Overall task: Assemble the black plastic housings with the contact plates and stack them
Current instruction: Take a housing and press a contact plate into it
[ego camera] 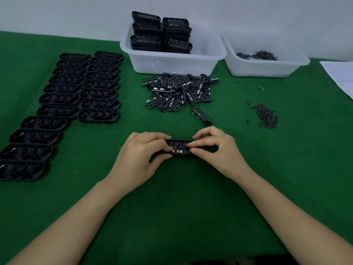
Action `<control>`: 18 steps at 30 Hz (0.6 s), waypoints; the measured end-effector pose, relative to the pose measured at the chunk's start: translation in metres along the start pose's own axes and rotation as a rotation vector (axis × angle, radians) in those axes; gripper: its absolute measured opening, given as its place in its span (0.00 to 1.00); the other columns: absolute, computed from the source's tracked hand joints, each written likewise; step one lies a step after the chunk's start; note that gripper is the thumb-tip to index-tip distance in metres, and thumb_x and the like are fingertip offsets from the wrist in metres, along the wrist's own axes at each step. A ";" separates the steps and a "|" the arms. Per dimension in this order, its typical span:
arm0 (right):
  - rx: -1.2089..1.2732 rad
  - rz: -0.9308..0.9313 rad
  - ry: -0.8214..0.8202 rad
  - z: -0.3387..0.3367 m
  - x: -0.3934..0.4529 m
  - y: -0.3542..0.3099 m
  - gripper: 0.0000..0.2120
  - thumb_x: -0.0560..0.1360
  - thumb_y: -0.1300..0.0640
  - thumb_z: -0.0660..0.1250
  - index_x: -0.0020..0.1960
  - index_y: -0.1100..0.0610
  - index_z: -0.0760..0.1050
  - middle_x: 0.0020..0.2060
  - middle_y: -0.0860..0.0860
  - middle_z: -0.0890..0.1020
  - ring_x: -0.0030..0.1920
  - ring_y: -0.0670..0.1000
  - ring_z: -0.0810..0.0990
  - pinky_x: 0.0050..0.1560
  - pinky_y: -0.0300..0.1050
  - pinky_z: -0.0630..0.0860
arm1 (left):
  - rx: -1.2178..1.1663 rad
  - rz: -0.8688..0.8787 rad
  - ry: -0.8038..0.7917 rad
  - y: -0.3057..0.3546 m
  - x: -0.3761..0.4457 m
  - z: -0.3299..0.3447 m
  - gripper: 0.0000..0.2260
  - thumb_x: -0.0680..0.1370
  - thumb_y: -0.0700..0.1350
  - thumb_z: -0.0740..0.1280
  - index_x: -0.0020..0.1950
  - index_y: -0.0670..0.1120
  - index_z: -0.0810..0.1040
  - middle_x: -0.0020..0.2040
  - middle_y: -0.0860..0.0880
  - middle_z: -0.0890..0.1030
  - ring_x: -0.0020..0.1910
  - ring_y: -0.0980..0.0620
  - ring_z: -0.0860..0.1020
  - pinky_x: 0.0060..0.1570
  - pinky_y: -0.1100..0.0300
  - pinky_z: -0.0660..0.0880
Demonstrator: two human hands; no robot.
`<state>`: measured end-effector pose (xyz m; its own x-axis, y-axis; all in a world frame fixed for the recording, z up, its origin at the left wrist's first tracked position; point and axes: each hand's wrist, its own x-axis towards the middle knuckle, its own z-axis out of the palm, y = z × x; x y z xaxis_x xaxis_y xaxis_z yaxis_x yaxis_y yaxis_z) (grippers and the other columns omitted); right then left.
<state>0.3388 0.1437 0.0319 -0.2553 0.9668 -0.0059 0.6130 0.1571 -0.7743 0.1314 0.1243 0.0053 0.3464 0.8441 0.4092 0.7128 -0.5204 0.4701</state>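
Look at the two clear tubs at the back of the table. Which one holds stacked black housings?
The left tub, beside the rows of housings on the cloth. Stacked black housings rise above its rim, while the right tub holds only a scatter of small dark pieces.

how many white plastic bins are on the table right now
2. One white bin sits at the back centre, holding stacked black housings. The other bin is just right of it, holding small dark parts.

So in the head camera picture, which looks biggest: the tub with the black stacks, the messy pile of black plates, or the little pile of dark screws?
1. Tub with stacks
2. Pile of plates
3. Pile of screws
The tub is farthest away yet looks biggest.
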 end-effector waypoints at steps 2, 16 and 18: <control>-0.002 -0.002 0.014 0.000 -0.001 0.001 0.06 0.69 0.57 0.72 0.46 0.50 0.82 0.47 0.44 0.76 0.55 0.46 0.72 0.62 0.50 0.68 | 0.002 -0.001 -0.001 0.000 0.000 0.000 0.05 0.69 0.41 0.75 0.43 0.45 0.82 0.52 0.51 0.82 0.49 0.50 0.80 0.47 0.54 0.71; -0.188 -0.252 0.144 -0.011 -0.003 0.003 0.03 0.67 0.59 0.74 0.40 0.56 0.82 0.46 0.49 0.75 0.48 0.48 0.73 0.52 0.43 0.70 | 0.041 0.049 0.014 0.001 -0.001 0.001 0.05 0.69 0.41 0.75 0.43 0.45 0.82 0.51 0.49 0.82 0.48 0.49 0.80 0.46 0.54 0.72; -0.256 -0.267 0.048 -0.013 0.004 -0.002 0.02 0.67 0.58 0.74 0.39 0.55 0.81 0.46 0.48 0.74 0.48 0.48 0.71 0.53 0.41 0.67 | 0.045 0.051 0.014 0.001 0.000 0.001 0.05 0.69 0.41 0.75 0.43 0.45 0.82 0.52 0.49 0.82 0.48 0.49 0.80 0.46 0.53 0.73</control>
<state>0.3464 0.1495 0.0418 -0.3996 0.8924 0.2096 0.6980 0.4445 -0.5614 0.1324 0.1235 0.0051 0.3749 0.8147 0.4424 0.7212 -0.5562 0.4130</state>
